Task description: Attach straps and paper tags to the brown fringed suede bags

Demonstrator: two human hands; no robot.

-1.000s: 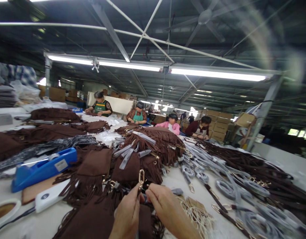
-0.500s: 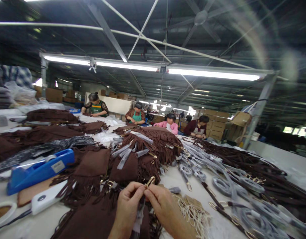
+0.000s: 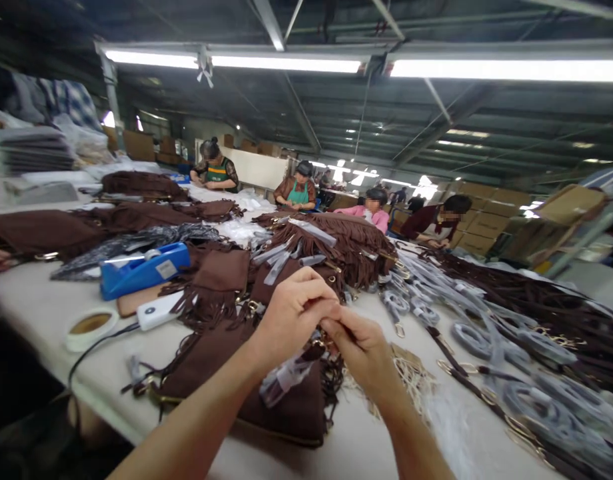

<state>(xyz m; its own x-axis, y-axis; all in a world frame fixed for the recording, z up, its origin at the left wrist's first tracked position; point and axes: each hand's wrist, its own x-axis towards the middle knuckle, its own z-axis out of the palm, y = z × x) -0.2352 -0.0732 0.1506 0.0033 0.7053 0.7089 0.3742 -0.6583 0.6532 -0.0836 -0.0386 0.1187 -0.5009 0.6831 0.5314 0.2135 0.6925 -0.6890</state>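
Observation:
My left hand (image 3: 302, 308) is closed, its bent fingers meeting those of my right hand (image 3: 359, 341), which is closed in a pinch. Between them is a gold metal clasp, mostly hidden by the fingers now. A clear plastic wrapper (image 3: 281, 381) hangs just under my hands. Below it, a dark brown fringed bag (image 3: 301, 420) lies on the table with a gold zip along its edge. Another brown bag with fringe (image 3: 221, 270) lies farther back, left of my hands.
A blue tape dispenser (image 3: 144, 270), a roll of tape (image 3: 91, 325) and a white corded device (image 3: 159, 310) lie left. Plastic-wrapped straps (image 3: 471, 337) and dark brown straps (image 3: 531, 300) spread right, near pale strings (image 3: 411, 373). Several people sit across the table.
The view has tilted down and turned left. My left hand has risen and folded over the clasp, which showed plainly before. More of both forearms and the bag beneath is visible.

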